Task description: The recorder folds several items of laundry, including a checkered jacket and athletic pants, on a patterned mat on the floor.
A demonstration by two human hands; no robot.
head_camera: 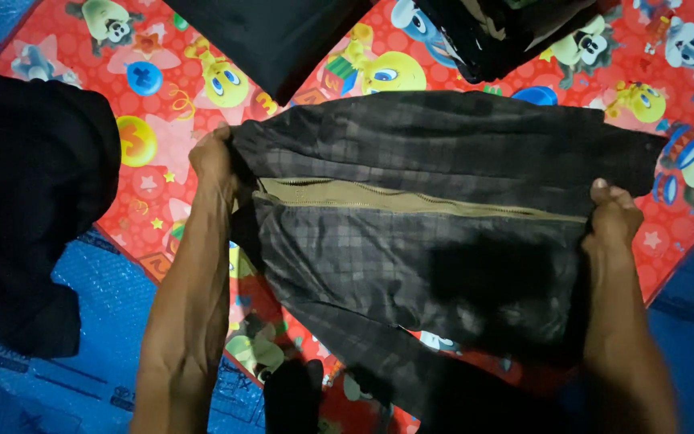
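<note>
A red play mat (pixel 202 185) printed with cartoon figures, stars and numbers covers most of the view, lying slantwise on a blue floor sheet (pixel 98 321) that shows along the mat's left edge and past its right corner. Spread across the middle of the mat is a dark checked garment (pixel 411 265) with a khaki inner band (pixel 411 201) and a zip line running from side to side; its upper half lies flat towards the mat's far edge, while the lower half hangs down towards the near edge and trails off into shadow. Over the mat's left edge and onto the blue sheet sits a heap of black cloth (pixel 30 209), well apart from the checked garment. At the far edge lies a flat black folded piece (pixel 275 36), and just beside it to the right a dark patterned bundle (pixel 508 32), both near the garment's upper hem but whether they touch it cannot be told. The left hand (pixel 212 157) is closed on the garment's left end, fingers tucked into the fold. The right hand (pixel 612 217) is closed on the garment's right end at the band, thumb on top, so the cloth is held between the two hands.
</note>
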